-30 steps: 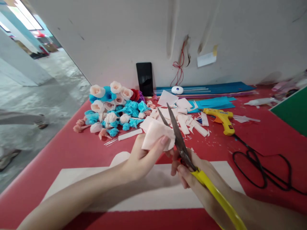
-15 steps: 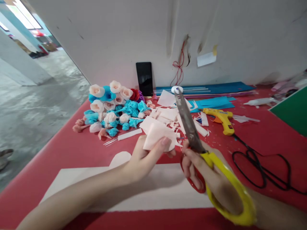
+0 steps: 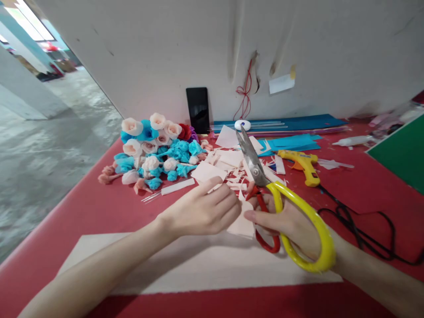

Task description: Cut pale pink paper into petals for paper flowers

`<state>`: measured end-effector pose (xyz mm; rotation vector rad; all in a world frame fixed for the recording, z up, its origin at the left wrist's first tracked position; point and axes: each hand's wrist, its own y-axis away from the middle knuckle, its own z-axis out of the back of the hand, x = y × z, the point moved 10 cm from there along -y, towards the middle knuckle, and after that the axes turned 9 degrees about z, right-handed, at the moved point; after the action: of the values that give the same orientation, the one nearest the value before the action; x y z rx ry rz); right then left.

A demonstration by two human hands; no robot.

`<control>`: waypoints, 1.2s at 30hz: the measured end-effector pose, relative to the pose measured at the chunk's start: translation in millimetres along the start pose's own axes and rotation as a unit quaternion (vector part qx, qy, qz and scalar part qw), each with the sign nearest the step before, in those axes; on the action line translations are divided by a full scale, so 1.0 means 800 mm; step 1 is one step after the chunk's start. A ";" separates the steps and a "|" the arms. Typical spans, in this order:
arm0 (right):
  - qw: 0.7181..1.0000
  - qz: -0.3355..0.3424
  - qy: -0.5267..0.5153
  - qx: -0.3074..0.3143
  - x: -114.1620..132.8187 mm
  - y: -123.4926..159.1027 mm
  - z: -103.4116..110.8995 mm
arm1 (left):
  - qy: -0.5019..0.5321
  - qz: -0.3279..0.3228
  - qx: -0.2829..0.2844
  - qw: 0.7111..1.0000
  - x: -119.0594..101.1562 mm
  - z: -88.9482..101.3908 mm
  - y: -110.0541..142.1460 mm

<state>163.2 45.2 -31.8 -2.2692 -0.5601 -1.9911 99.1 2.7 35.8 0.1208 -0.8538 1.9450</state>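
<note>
My right hand (image 3: pixel 294 225) grips the scissors (image 3: pixel 253 161), which have a yellow and a red handle. Their blades point up and away from me, slightly parted. A small piece of pale pink paper (image 3: pixel 243 221) lies between my hands, and my right thumb touches its edge. My left hand (image 3: pixel 208 207) is closed, back upward, with its curled fingers against that piece; its fingertips are hidden. Below both hands a long pale paper sheet (image 3: pixel 198 269) lies flat on the red table (image 3: pixel 82 198).
Paper flowers (image 3: pixel 159 150) in blue, white and pink are heaped at left. Paper scraps (image 3: pixel 232 159) lie behind my hands. A yellow glue gun (image 3: pixel 301 163) with a black cord (image 3: pixel 357 243) is at right. A phone (image 3: pixel 198 110) leans on the wall (image 3: pixel 149 53).
My left hand has rolled over so that its back faces up. The paper piece has come lower and closer to my right hand. The scissors have shifted slightly left, their blades now parted.
</note>
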 end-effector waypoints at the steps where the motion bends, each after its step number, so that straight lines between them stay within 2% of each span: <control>1: 1.000 0.001 -0.001 0.002 -0.001 0.000 -0.001 | 0.008 0.020 -0.002 1.000 0.004 0.000 -0.001; 3: 1.000 0.018 0.019 0.000 0.002 -0.001 0.001 | 0.063 0.121 0.002 0.991 0.028 -0.001 -0.004; 4: 0.998 0.039 0.040 -0.008 0.008 -0.002 0.004 | 0.116 0.194 0.011 0.974 0.046 -0.004 -0.003; 5: 0.996 0.067 0.062 -0.021 0.017 -0.002 0.008 | 0.185 0.269 0.030 0.945 0.063 -0.011 0.001; 6: 0.992 0.094 0.082 -0.035 0.026 -0.002 0.012 | 0.267 0.338 0.059 0.901 0.076 -0.022 0.007; 8: 0.983 0.138 0.107 -0.054 0.042 -0.001 0.016 | 0.432 0.429 0.125 0.783 0.081 -0.047 0.020; 10: 0.976 0.165 0.127 -0.065 0.053 0.003 0.018 | 0.553 0.462 0.192 0.666 0.066 -0.065 0.029; 11: 0.972 0.176 0.143 -0.070 0.058 0.005 0.018 | 0.595 0.458 0.228 0.620 0.054 -0.070 0.031; 12: 0.966 0.186 0.161 -0.073 0.062 0.007 0.018 | 0.627 0.448 0.253 0.585 0.043 -0.072 0.032; 14: 0.957 0.199 0.195 -0.076 0.066 0.010 0.018 | 0.662 0.425 0.285 0.547 0.027 -0.074 0.031; 17: 0.953 0.201 0.214 -0.077 0.068 0.010 0.020 | 0.670 0.416 0.280 0.547 0.022 -0.073 0.029; 21: 0.954 0.202 0.209 -0.077 0.073 0.010 0.019 | 0.661 0.435 0.222 0.570 0.033 -0.066 0.026; 23: 0.950 0.205 0.217 -0.091 0.077 0.012 0.019 | 0.641 0.448 0.177 0.598 0.042 -0.060 0.025; 25: 0.947 0.207 0.222 -0.103 0.079 0.014 0.019 | 0.612 0.447 0.137 0.638 0.050 -0.051 0.023; 28: 0.952 0.196 0.208 -0.109 0.077 0.015 0.018 | 0.580 0.430 0.106 0.684 0.053 -0.041 0.017; 30: 0.955 0.186 0.202 -0.107 0.074 0.014 0.019 | 0.581 0.420 0.105 0.689 0.052 -0.038 0.014; 33: 0.959 0.175 0.201 -0.096 0.070 0.012 0.018 | 0.607 0.408 0.123 0.671 0.048 -0.041 0.011; 36: 0.963 0.186 0.173 -0.087 0.069 0.011 0.015 | 0.620 0.381 0.157 0.668 0.041 -0.043 0.007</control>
<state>183.0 52.7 21.9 -1.8571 0.0711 -2.2217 86.1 46.6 20.9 -1.4314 0.4766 2.2126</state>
